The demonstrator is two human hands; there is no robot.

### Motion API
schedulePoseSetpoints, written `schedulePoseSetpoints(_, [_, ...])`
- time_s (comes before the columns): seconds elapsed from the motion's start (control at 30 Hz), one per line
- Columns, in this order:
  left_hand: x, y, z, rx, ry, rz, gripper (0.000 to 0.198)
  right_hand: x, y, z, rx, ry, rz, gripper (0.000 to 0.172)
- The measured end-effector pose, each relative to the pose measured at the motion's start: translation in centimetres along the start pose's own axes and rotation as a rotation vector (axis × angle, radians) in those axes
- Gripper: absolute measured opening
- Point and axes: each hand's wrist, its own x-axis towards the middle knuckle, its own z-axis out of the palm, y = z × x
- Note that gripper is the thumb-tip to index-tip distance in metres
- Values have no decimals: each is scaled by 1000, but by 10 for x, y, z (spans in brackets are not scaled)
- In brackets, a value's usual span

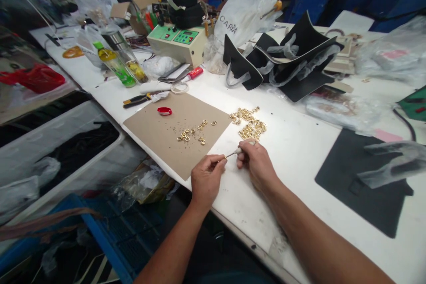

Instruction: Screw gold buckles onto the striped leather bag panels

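Observation:
My left hand (207, 182) pinches a tiny gold-coloured metal piece (225, 157) between thumb and fingers, mostly hidden by the fingertips. In my right hand (258, 164) is a small screwdriver (237, 151) with a pale handle; its thin shaft points left and its tip meets the gold piece. Just beyond my hands lies a heap of gold metal fittings (253, 130) on the white table. Several more gold fittings (184, 135) and dark specks are scattered over a brown cardboard sheet (149, 126), along with a small red dish-like object (164, 111).
Yellow-and-black cutters (136, 100), a red tube (195, 72) and a green-capped bottle (116, 65) stand or lie farther back. Behind are a machine (186, 43) and black panels (289, 62) with wrapped handles. Another black panel (362, 182) lies right; a blue crate (109, 235) sits below left.

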Motion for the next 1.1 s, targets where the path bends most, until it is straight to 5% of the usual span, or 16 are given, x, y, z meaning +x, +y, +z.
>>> schedulePoseSetpoints(0.1, [6, -1, -8, 54, 35, -35, 20, 8, 0, -3, 268, 44, 69, 23])
schedulePoseSetpoints(0.4, [69, 16, -59, 628, 177, 453, 28, 24, -6, -19, 531, 151, 21, 25])
schedulePoseSetpoints(0.53, [70, 23, -26, 714, -28, 596, 28, 28, -12, -23, 583, 178, 24, 24])
schedulePoseSetpoints(0.67, [59, 23, 33, 813, -280, 575, 21, 33, -18, -30, 625, 203, 26, 23])
schedulePoseSetpoints(0.77, [60, 22, 65, 941, -354, 529, 26, 36, -20, -34, 645, 213, 17, 22])
schedulePoseSetpoints(1.1, [76, 20, 80, 1116, -385, 505, 23, 42, -17, -34, 644, 200, 26, 24])
